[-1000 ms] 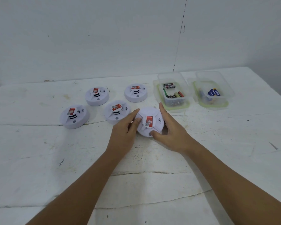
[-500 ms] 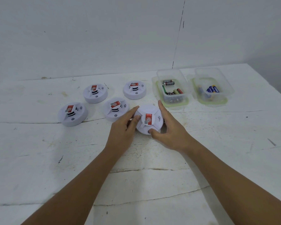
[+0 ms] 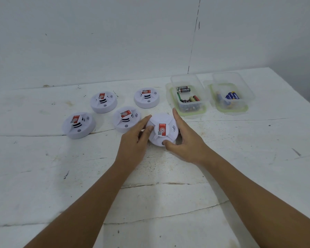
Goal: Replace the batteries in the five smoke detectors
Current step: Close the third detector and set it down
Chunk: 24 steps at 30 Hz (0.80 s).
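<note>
Both hands clasp the nearest smoke detector on the white counter: the left hand and the right hand each curl their grip round its rim. Four other detectors sit to its left. Behind it, one clear tub holds Eveready and assorted batteries, and a second tub beside it holds blue batteries.

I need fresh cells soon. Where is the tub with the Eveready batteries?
In the head view, the Eveready tub sits right of centre near the table's far edge, between the back-right smoke detector and the second tub, just beyond the right hand.
</note>
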Each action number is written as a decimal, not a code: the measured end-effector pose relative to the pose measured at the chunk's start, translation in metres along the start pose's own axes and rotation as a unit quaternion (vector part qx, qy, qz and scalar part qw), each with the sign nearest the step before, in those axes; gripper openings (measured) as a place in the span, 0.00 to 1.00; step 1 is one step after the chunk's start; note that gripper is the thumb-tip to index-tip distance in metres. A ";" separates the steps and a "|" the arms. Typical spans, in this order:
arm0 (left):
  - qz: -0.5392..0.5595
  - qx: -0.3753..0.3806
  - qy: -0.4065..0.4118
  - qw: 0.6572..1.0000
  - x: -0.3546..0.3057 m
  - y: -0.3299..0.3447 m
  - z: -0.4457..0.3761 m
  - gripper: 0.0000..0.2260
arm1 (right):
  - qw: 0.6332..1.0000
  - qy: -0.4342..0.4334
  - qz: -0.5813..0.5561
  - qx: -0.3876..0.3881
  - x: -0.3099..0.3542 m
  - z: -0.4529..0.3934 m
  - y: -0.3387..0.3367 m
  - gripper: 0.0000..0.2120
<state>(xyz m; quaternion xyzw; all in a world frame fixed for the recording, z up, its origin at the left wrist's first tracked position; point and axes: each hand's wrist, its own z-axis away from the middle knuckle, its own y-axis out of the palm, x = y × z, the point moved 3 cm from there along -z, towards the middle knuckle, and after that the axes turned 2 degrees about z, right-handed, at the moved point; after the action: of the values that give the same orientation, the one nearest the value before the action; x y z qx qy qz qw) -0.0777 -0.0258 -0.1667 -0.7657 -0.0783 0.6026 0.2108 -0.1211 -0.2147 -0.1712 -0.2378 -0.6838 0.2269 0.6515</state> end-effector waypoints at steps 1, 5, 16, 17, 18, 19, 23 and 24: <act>0.001 0.000 -0.001 1.000 0.000 0.000 0.000 0.18 | 1.000 -0.001 0.000 0.000 0.000 0.000 0.000 0.51; 0.005 0.002 -0.002 1.000 -0.001 0.000 0.001 0.18 | 1.000 -0.001 -0.003 0.000 0.000 0.001 0.000 0.51; 0.008 0.006 0.001 1.000 0.000 -0.001 0.001 0.18 | 1.000 -0.001 -0.013 -0.004 -0.002 0.000 0.001 0.51; 0.006 0.005 0.001 1.000 0.000 -0.001 0.001 0.18 | 1.000 -0.002 -0.015 -0.003 -0.003 0.000 0.001 0.51; 0.003 0.004 0.001 1.000 0.001 -0.001 0.001 0.18 | 1.000 -0.002 -0.016 -0.002 -0.002 0.001 0.002 0.51; 0.002 0.003 0.001 1.000 0.001 -0.001 0.001 0.18 | 1.000 -0.003 -0.018 -0.002 -0.003 0.001 0.002 0.51; 0.001 0.003 -0.001 1.000 0.001 0.000 0.001 0.18 | 1.000 -0.008 -0.010 -0.005 -0.002 0.001 0.002 0.51; 0.001 0.003 -0.001 1.000 0.001 -0.001 0.001 0.18 | 1.000 -0.011 -0.004 -0.005 -0.002 0.000 0.001 0.51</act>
<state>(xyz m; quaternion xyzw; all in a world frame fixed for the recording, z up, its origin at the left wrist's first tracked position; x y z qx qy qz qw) -0.0788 -0.0246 -0.1673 -0.7644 -0.0760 0.6041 0.2123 -0.1215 -0.2148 -0.1736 -0.2361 -0.6928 0.2232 0.6438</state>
